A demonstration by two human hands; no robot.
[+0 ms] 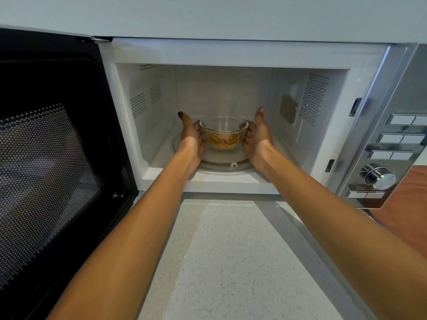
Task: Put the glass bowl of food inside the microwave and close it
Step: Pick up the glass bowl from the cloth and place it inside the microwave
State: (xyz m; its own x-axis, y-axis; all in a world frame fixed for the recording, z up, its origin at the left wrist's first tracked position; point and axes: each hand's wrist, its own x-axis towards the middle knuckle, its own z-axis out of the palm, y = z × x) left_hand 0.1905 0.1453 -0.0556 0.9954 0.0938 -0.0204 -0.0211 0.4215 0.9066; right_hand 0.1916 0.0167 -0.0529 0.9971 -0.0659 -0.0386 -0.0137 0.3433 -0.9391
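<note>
Glass bowl (223, 131) of tan food sits on the turntable (221, 163) at frame centre, inside the white microwave (231, 56) cavity — door (53, 144) swung wide at the left of the frame. Left hand (191, 137) and right hand (257, 135) cup its sides, palms against the glass — both grasping it.

Both arms reach from the near edge into the open microwave (231, 56), where the left hand (193, 137) and right hand (256, 135) cup opposite sides of the glass bowl (223, 132) with thumbs raised. The bowl holds tan food (223, 140) and sits over the glass turntable (221, 163). The dark door (53, 158) stands swung out at left, the control panel (390, 153) with its knob (380, 176) at right, and a speckled counter (231, 250) lies near.
</note>
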